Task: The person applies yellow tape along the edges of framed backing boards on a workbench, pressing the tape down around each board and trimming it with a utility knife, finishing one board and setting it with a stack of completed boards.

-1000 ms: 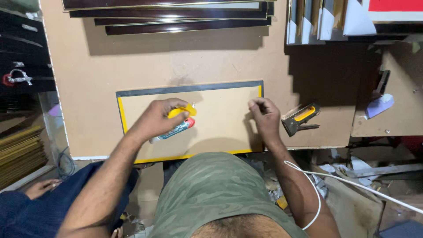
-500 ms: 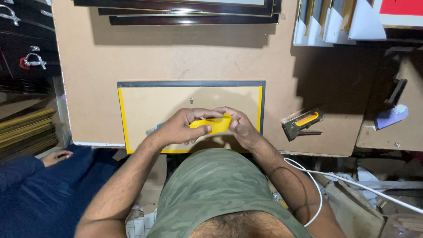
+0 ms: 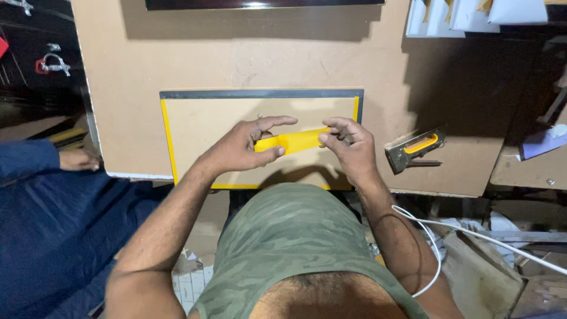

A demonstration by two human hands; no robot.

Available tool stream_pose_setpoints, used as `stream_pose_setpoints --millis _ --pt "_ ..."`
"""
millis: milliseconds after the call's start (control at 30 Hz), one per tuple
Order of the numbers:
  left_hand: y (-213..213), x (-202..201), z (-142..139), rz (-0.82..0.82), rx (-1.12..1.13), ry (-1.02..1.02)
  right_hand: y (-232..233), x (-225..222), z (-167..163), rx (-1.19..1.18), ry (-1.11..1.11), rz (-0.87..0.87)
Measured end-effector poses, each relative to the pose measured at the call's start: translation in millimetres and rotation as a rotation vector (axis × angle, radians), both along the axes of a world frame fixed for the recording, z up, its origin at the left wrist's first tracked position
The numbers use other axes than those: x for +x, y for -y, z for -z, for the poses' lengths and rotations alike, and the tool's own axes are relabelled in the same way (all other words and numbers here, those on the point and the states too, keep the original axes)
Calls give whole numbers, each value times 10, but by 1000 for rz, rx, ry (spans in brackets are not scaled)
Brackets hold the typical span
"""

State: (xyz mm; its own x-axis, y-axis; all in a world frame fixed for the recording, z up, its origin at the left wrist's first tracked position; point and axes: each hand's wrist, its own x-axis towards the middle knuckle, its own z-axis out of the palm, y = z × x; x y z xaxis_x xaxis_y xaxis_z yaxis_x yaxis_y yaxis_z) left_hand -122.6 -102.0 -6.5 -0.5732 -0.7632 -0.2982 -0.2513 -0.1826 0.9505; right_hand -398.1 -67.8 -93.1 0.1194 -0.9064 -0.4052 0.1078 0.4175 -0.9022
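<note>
Head view, looking straight down. Yellow tape [image 3: 293, 142] stretched between both hands, long axis left–right, running nearly level with a slight rise toward the right end. Held just above the frame [image 3: 177, 142], over its middle, not touching the backing as far as can be told.

Left hand [image 3: 245, 147] pinching the tape's left end – thumb below, index finger [image 3: 277, 121] extended above, other fingers curled loosely. Right hand [image 3: 353, 145] gripping the right end, fingertips [image 3: 326, 139] bunched on the strip, fingers bent inward. Tape spans the gap between the two grips, flat face up toward the camera.

Frame lying face down on the tan board [image 3: 236, 53], yellow edging on left, right and bottom sides, dark strip along the top. Staple gun [image 3: 413, 150] with yellow handle resting on the board just right of the right hand, apart from it. White cable [image 3: 449, 236] trailing by the right forearm. Another person's blue sleeve [image 3: 35, 159] at far left, well apart.
</note>
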Motion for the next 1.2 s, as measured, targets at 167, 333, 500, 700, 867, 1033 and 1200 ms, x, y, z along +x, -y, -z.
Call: stream_pose_setpoints --millis 167,333,500,700,867,1033,1200 --pt "152 -112 -147 124 -42 310 50 -66 -292 -209 -268 62" --pt "169 -245 -265 138 -122 459 -74 -69 -702 -444 -568 47" --pt "90 -352 -235 89 -137 608 -138 -51 -702 -455 -608 58" --pt "182 -690 -59 9 -253 696 -17 -196 -329 -253 -530 90" --pt "197 -940 237 -21 -492 664 2 -350 -18 -209 -603 159" --pt "350 -1115 553 -24 -624 671 149 -525 210 -179 -627 175" --pt "617 -1278 788 -18 -641 777 382 -576 425 -195 -710 224"
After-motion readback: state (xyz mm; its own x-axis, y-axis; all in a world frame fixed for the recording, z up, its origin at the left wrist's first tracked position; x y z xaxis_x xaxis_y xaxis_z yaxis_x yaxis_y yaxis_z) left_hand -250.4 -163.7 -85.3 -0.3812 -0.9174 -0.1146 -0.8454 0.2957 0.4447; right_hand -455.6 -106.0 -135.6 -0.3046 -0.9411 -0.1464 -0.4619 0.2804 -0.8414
